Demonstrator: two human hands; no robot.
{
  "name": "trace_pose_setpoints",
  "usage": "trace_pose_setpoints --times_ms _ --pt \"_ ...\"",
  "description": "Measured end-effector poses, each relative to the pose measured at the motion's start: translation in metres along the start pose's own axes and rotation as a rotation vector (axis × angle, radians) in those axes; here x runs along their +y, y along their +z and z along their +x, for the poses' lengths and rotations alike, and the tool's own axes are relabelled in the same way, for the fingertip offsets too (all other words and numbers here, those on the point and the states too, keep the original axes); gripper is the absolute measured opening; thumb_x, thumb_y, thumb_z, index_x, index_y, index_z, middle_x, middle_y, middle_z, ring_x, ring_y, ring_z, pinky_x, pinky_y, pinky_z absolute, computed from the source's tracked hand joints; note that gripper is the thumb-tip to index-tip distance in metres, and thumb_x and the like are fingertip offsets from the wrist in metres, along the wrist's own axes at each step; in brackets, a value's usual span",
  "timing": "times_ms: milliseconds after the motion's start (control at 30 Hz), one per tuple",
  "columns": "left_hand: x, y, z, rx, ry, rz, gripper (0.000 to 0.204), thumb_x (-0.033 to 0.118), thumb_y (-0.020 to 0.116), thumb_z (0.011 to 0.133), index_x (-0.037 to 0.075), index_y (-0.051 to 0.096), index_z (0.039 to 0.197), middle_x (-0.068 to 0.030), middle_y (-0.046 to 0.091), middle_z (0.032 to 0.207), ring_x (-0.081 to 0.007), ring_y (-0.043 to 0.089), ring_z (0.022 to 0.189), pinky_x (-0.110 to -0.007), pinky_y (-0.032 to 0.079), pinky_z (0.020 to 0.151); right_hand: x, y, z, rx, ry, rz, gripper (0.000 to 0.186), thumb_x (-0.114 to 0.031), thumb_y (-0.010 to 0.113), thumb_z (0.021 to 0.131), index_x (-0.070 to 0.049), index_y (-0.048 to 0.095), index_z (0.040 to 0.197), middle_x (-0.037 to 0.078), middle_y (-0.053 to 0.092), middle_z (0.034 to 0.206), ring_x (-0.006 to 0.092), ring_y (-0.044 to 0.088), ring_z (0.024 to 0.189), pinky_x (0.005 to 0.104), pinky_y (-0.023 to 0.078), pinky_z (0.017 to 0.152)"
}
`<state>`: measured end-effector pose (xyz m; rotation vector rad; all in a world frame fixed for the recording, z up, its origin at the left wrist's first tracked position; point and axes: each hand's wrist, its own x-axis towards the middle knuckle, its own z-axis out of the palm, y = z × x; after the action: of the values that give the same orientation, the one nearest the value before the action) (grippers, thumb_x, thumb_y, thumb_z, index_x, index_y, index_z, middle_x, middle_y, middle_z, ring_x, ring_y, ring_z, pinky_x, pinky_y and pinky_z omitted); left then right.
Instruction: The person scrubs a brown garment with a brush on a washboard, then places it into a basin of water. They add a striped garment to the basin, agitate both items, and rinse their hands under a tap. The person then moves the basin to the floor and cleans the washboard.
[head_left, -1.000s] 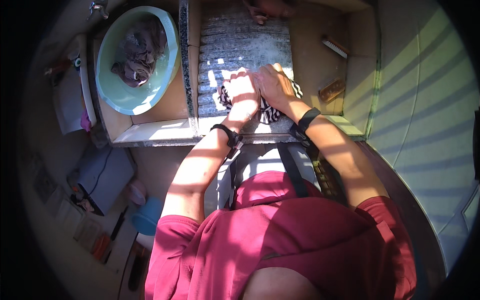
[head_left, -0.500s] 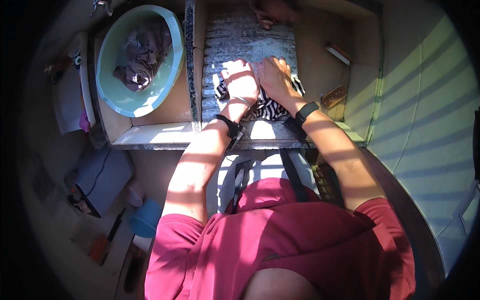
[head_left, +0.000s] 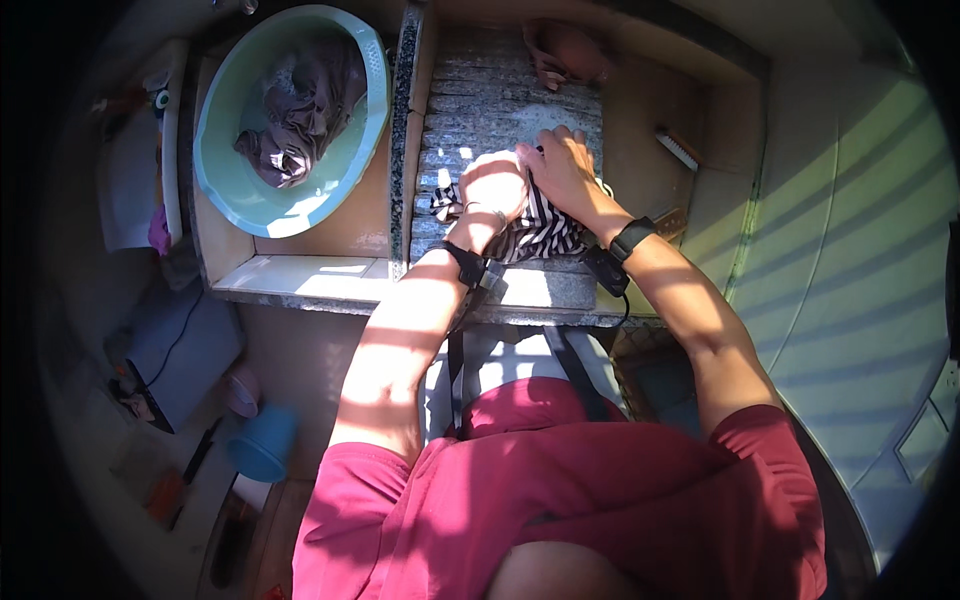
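Observation:
My left hand [head_left: 491, 184] is closed on a black-and-white striped cloth [head_left: 540, 238] on the ribbed stone washboard [head_left: 455, 126]. Just right of it and a little farther forward, my right hand [head_left: 563, 171] has its curved fingers pressed onto the same cloth, which is bunched under both hands. A brownish-pink cloth [head_left: 560, 52] lies at the far end of the washboard.
On the left, a pale green basin [head_left: 225, 140] holds wet dark cloth [head_left: 305, 110] beside a stone divider [head_left: 403, 140]. A white-bristled brush [head_left: 678, 150] and a brown block [head_left: 670, 222] lie on the right. Below left are a blue bucket [head_left: 262, 443] and a grey appliance [head_left: 180, 355].
Both hands have moved a little back toward me along the washboard with the striped cloth, my left slightly more. The view has shifted slightly.

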<state>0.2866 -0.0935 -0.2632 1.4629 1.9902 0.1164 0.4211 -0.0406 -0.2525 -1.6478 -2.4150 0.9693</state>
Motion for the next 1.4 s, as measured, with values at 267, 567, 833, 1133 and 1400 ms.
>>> trace_pose_setpoints --times_ms 267,567,833,1133,1400 --pt "-0.123 -0.130 -0.043 0.497 -0.424 -1.278 0.047 0.034 0.049 0.111 -0.006 0.066 0.129 -0.0167 0.076 0.108 -0.0242 0.071 0.093 -0.036 0.056 0.083 0.052 -0.037 0.147 0.125 0.066 -0.134 0.104 -0.054 0.088 0.075 -0.016 0.039 0.159 0.028 0.029 0.162 0.0531 0.027 0.150 0.0742 0.030 0.115" --pt "-0.166 -0.179 -0.033 1.193 -0.134 -0.228 0.026 0.014 0.066 0.103 -0.006 0.069 0.119 -0.0154 0.073 0.116 -0.0225 0.069 0.102 -0.034 0.055 0.092 0.102 0.033 0.170 0.213 -0.350 -0.010 0.026 -0.006 0.073 0.079 -0.002 0.071 0.105 0.020 0.071 0.107 0.0392 0.068 0.102 0.0426 0.056 0.086" --pt "0.003 -0.002 -0.018 0.225 0.135 0.016 0.050 0.038 0.066 0.100 0.013 0.062 0.144 -0.0181 0.058 0.151 -0.0410 0.049 0.143 -0.062 0.039 0.113 0.040 0.012 0.009 -0.524 -0.244 0.485 0.041 -0.023 0.082 0.077 -0.003 0.072 0.111 0.013 0.071 0.106 0.0244 0.068 0.101 0.0358 0.054 0.090" --pt "0.011 0.009 -0.100 -0.208 0.313 0.371 0.087 0.055 0.063 0.095 -0.001 0.041 0.157 -0.0212 0.048 0.157 -0.0350 0.040 0.149 -0.059 0.027 0.120 0.026 0.041 -0.072 0.096 -0.243 0.496 0.031 -0.015 0.072 0.096 0.002 0.064 0.121 0.019 0.062 0.119 0.0377 0.060 0.110 0.0442 0.048 0.097" --pt "0.021 0.010 -0.102 -0.055 0.119 0.274 0.098 0.052 0.078 0.081 0.003 0.042 0.158 -0.0153 0.043 0.161 -0.0346 0.035 0.153 -0.071 0.022 0.122 0.025 0.041 -0.036 0.132 -0.108 -0.159 0.025 -0.021 0.071 0.091 -0.011 0.075 0.114 0.016 0.066 0.126 0.0347 0.061 0.113 0.0475 0.046 0.094"
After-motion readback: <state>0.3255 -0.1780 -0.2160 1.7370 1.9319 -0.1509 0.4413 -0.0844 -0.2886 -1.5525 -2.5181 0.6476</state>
